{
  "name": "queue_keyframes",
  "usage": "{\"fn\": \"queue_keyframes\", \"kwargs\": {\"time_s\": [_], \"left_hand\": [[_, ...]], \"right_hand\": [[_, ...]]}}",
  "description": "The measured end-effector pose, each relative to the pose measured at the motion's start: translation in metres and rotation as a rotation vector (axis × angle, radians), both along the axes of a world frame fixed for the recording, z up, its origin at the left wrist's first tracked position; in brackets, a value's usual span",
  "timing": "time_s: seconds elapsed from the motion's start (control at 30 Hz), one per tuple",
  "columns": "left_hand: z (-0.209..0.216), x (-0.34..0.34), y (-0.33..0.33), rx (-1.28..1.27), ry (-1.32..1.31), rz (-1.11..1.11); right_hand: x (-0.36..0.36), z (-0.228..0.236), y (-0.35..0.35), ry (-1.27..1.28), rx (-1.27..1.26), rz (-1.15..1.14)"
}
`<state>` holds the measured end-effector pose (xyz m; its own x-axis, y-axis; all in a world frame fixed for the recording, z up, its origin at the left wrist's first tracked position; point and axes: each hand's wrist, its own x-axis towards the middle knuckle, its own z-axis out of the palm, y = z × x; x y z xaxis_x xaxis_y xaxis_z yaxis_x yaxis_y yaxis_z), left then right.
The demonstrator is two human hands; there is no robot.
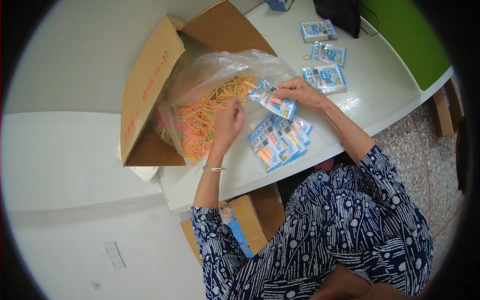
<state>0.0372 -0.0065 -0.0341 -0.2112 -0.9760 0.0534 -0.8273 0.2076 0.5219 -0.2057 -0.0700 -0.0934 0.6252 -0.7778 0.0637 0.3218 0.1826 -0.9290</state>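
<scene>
Patterned clothing [320, 230], right fingers [283, 92] pinching blue packet [275, 103], left fingers [233, 107] blurred, grip unclear

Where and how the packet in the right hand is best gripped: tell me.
Pinch the packet at its upper-right long edge, coming from the right, as the right hand does. It is flat and slants, turning that edge toward the hand, which probably suits a pinch.
</scene>
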Motion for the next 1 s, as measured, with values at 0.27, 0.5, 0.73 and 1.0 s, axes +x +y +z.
{"fn": "queue_keyframes", "kwargs": {"time_s": [0.27, 0.5, 0.73, 1.0], "left_hand": [[0.049, -0.036, -0.004, -0.193, 0.859, 0.131], [0.038, -0.058, -0.002, -0.234, 0.917, 0.132], [0.014, -0.055, 0.000, -0.097, 0.666, 0.169], [0.015, -0.065, 0.005, -0.144, 0.437, 0.031]], "right_hand": [[0.004, 0.002, 0.006, 0.070, -0.076, 0.020], [0.005, 0.001, 0.006, 0.065, -0.095, 0.041], [0.006, -0.001, 0.008, 0.035, -0.073, 0.048], [0.009, -0.004, 0.010, -0.069, 0.004, 0.084]]}}
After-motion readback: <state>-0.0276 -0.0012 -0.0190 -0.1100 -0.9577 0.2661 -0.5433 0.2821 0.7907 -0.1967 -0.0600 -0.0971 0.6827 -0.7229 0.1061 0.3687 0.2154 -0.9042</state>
